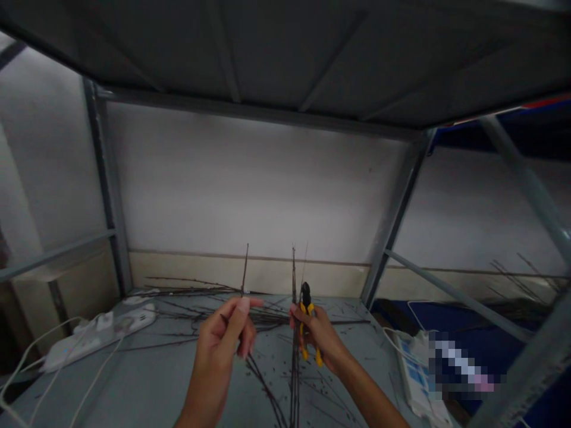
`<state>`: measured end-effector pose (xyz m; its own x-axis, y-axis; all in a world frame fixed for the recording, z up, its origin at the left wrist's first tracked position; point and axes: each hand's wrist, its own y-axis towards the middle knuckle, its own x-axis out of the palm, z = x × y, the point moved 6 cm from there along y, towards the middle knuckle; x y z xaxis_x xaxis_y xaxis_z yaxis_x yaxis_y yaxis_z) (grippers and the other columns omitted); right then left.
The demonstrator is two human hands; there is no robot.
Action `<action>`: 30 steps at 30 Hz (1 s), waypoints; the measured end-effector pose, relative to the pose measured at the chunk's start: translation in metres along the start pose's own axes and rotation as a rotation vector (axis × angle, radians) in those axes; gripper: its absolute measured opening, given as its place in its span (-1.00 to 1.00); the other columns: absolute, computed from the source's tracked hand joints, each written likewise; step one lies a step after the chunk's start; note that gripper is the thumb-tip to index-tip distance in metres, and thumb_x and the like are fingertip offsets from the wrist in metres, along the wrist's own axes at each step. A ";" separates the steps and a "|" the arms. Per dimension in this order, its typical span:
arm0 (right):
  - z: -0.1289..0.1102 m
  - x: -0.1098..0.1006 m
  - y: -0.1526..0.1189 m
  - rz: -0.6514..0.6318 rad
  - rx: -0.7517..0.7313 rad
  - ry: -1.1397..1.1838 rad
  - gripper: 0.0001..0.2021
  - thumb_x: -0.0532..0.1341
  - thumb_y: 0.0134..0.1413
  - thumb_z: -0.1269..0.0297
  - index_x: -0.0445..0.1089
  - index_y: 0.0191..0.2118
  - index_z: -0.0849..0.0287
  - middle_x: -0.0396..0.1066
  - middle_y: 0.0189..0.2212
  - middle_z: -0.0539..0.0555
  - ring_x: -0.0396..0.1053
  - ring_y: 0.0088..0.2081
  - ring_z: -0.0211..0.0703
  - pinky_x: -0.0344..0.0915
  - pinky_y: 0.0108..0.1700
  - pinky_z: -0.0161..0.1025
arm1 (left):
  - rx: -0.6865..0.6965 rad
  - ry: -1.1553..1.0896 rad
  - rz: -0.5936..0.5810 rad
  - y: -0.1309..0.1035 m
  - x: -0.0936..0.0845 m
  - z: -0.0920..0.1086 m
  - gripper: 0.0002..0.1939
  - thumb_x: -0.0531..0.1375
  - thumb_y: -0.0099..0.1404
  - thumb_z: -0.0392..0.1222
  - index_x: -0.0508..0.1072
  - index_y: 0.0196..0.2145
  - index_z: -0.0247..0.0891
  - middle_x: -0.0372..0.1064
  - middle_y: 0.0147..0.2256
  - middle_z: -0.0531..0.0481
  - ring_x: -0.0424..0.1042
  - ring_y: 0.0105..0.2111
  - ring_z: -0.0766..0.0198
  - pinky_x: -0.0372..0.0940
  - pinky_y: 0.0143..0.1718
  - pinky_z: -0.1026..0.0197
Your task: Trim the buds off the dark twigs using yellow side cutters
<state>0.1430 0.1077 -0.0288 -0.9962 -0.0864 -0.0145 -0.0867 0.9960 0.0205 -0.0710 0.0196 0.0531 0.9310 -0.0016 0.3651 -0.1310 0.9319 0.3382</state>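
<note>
My left hand [223,336] is closed, pinching thin dark twigs [245,267] between thumb and fingers. One tip points up above the thumb, and longer stems run down below the palm. To its right, my right hand [325,337] grips cutting pliers [306,292] with a black head and yellow handles, head upward. Along with the pliers, its thumb and fingers hold an upright bunch of slender twigs [294,386]. What the jaws touch, if anything, is too small to tell. Behind both hands, more loose twigs [191,290] lie across the grey surface [156,386].
A white power strip [96,339] with cables lies at the left. Another power strip [414,380] rests at the right. Small dark clippings dot the surface near my right hand. Metal posts [395,220] and a low shelf [267,53] overhead frame the space, with a wall behind.
</note>
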 end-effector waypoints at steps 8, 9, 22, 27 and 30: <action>-0.039 0.029 -0.039 -0.043 -0.084 0.135 -0.52 0.34 0.02 -0.19 0.42 -0.33 0.21 0.44 -0.53 0.03 0.27 -0.66 -0.29 0.31 -0.60 -0.28 | -0.033 -0.119 -0.011 0.064 0.011 -0.033 -0.66 0.32 0.24 0.08 0.49 -0.44 -0.29 0.27 -0.56 0.11 0.38 -0.43 0.28 0.32 -0.32 0.26; -0.042 0.032 -0.041 -0.040 -0.100 0.127 -0.52 0.33 0.03 -0.19 0.42 -0.34 0.21 0.45 -0.53 0.04 0.27 -0.66 -0.29 0.31 -0.60 -0.28 | -0.062 -0.168 -0.020 0.070 0.019 -0.035 -0.64 0.35 0.20 0.07 0.44 -0.48 -0.27 0.30 -0.52 0.09 0.40 -0.40 0.26 0.34 -0.34 0.25; -0.061 0.059 -0.040 -0.137 -0.129 0.042 -0.41 0.31 -0.07 -0.34 0.37 -0.31 0.18 0.50 -0.56 0.07 0.26 -0.69 -0.30 0.25 -0.60 -0.32 | -0.067 -0.279 -0.231 0.107 0.072 0.011 -0.38 0.50 -0.01 -0.10 0.04 -0.57 -0.19 0.56 -0.19 -0.21 0.60 -0.20 -0.06 0.51 -0.36 0.07; -0.052 0.052 -0.036 -0.090 -0.104 -0.050 -0.37 0.27 -0.09 -0.40 0.39 -0.33 0.19 0.48 -0.58 0.07 0.29 -0.68 -0.26 0.20 -0.63 -0.33 | 0.031 -0.213 -0.143 0.104 0.064 0.011 -0.39 0.48 0.01 -0.08 0.03 -0.60 -0.20 0.52 -0.18 -0.20 0.60 -0.32 0.04 0.53 -0.42 0.07; -0.056 0.036 -0.036 -0.015 -0.119 -0.167 -0.38 0.21 -0.01 -0.39 0.42 -0.33 0.19 0.34 -0.71 -0.01 0.26 -0.70 -0.21 0.18 -0.63 -0.31 | 0.080 -0.179 -0.135 0.101 0.064 0.011 -0.43 0.45 0.06 -0.10 0.05 -0.61 -0.21 0.51 -0.20 -0.17 0.57 -0.35 0.13 0.53 -0.45 0.13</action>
<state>0.1094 0.0672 0.0260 -0.9797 -0.0864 -0.1808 -0.1120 0.9842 0.1370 -0.0285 0.1095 0.1199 0.8677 -0.1954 0.4570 -0.0422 0.8871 0.4596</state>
